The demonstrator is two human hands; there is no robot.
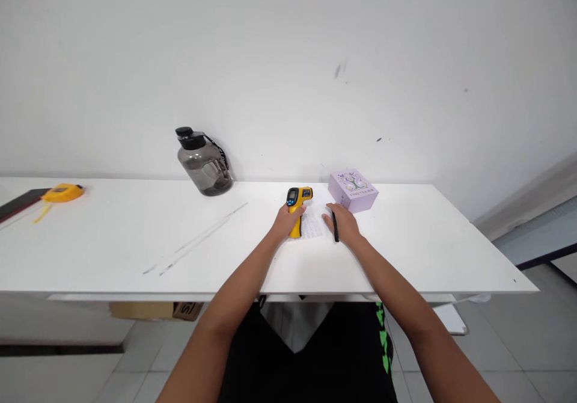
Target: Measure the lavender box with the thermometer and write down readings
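Observation:
My left hand (283,219) is wrapped around the handle of a yellow and black infrared thermometer (295,227), its small screen facing me. Beneath the thermometer lies a white sheet of paper with rows of writing (313,222). On the paper's right side, my right hand (346,225) holds a black pen (335,228) between thumb and palm, its lower end sticking out toward me. The fingertips of that hand are close to a lilac box (356,189) with a printed pattern on top; I cannot tell whether they touch it.
A large grey see-through water jug (205,165) with a black cap stands by the wall. At the far left are a yellow tape measure (63,193) and a long dark object (22,203). Dark streaks mark the white table (135,228). A cardboard box (139,310) sits below.

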